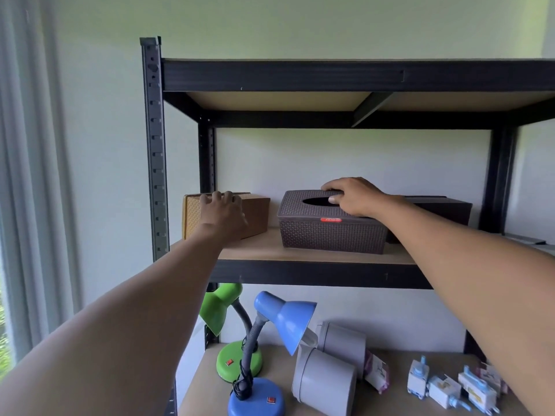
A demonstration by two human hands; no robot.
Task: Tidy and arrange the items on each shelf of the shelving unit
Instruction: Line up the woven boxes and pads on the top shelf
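On the middle shelf (270,250) of the black shelving unit stand three tissue boxes. A tan woven box (258,213) stands at the left, and my left hand (223,213) grips its top front edge with curled fingers. The dark brown woven box (324,232) with an oval slot and a red label sits in the middle. My right hand (353,198) holds its top, fingers over the far edge and thumb at the slot. A second dark box (444,210) lies behind my right forearm, partly hidden.
The shelf below (210,394) holds a green desk lamp (223,319), a blue desk lamp (279,322), two grey cylindrical containers (327,382) lying on their sides, and several small white-and-blue packaged items (450,388). A curtain (27,205) hangs at the left. The top shelf's underside (270,100) is overhead.
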